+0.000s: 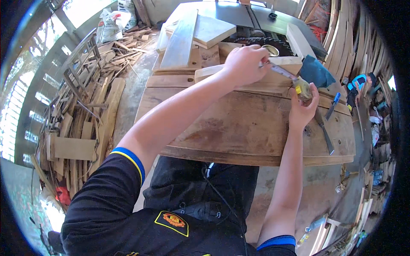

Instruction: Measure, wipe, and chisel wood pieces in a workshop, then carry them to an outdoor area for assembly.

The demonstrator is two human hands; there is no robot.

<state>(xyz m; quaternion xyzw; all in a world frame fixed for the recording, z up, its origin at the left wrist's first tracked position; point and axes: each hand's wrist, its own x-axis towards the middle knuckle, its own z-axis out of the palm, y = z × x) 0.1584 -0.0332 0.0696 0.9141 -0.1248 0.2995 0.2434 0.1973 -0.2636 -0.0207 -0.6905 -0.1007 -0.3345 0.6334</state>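
Above the far part of the wooden workbench, a tape measure is held in the air between the person's two hands, just beside the near side of a thick wooden block. Its case is small and rounded, of a dull yellowish and grey colour, with a brighter yellow patch on the side which faces the person. The case stands tilted. From its upper left comes out a short length of tape blade, narrow and pale, with a slightly pinkish tone; its markings are too small to read. The blade runs slantwise up to the left, and it passes in front of the block's end; whether it touches the wood, one cannot tell.

The left hand has its thumb and fingers brought together at the outer end of the blade, in a pinch; how firm this pinch is cannot be seen. The right hand holds the case from below, its thumb and fingers parted only by the width of the case and curved around it.

Behind the left fingers lies a round, pale gold object of unclear kind. To the right of the block is a blue-green sheet, and nearer lies a blue-handled tool.
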